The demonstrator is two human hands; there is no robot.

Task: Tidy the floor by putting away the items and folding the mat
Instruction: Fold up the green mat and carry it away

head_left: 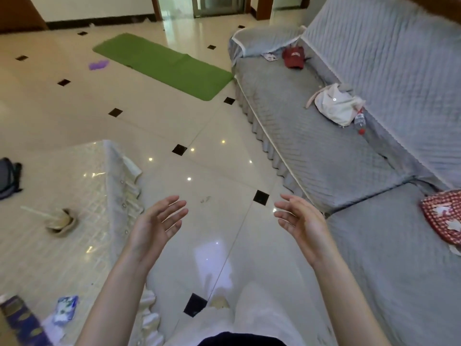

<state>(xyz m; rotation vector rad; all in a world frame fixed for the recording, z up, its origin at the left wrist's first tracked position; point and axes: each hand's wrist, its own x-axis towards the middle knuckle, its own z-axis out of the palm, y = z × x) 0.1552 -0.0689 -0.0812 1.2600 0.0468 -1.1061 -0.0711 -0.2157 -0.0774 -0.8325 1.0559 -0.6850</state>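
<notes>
A green mat (164, 64) lies flat on the tiled floor far ahead, its near end beside the corner of the sofa. A small purple item (98, 64) sits on the floor just left of the mat. My left hand (156, 227) and my right hand (298, 222) are raised in front of me, palms facing each other, fingers straight and spread. Both hold nothing and hover above bare floor, far from the mat.
A grey quilted sofa (311, 136) runs along the right, carrying a red cap (293, 56), a white bag (335, 106) with a bottle, and a red patterned cushion (442, 219). A covered table (62, 176) on my left holds a bowl (62, 221) and packets. A dark backpack (8, 177) lies far left.
</notes>
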